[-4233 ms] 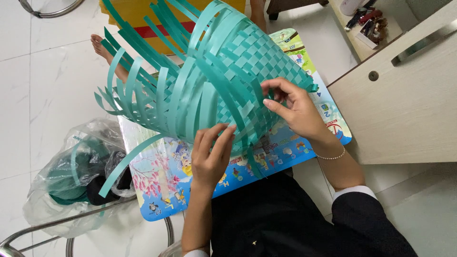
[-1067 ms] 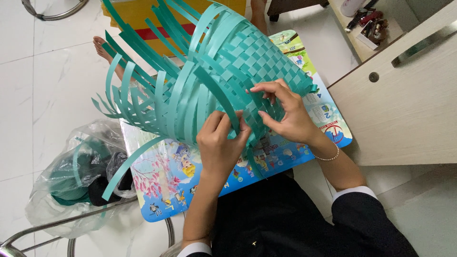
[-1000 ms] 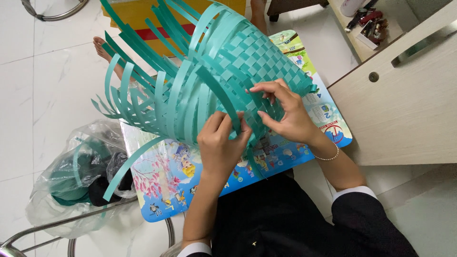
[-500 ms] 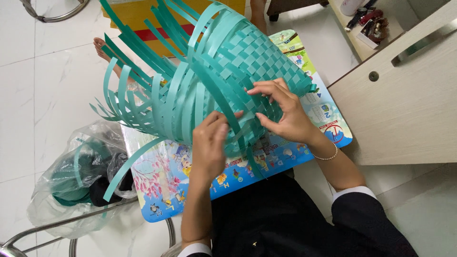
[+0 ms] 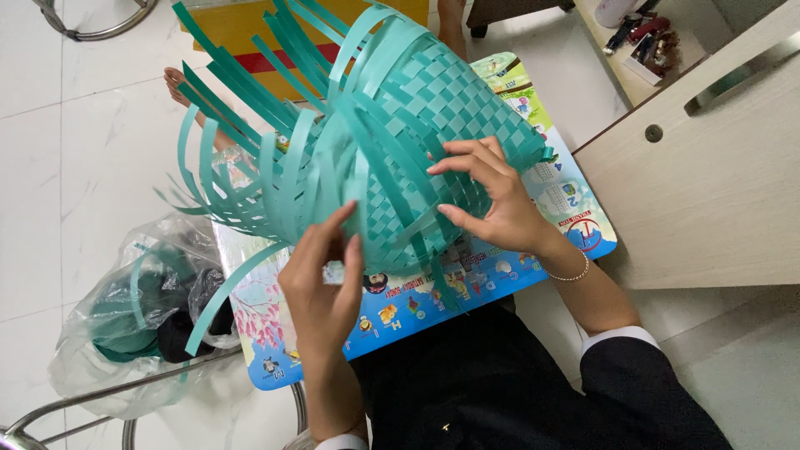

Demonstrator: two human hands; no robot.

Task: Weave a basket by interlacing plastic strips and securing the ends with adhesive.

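I wear a dark jacket, its sleeves pushed back off both forearms; white shirt cuffs peek out at each sleeve end; a thin beaded bracelet [image 5: 573, 273] circles my right wrist; my left hand [image 5: 321, 287] and right hand [image 5: 492, 200] are bare.
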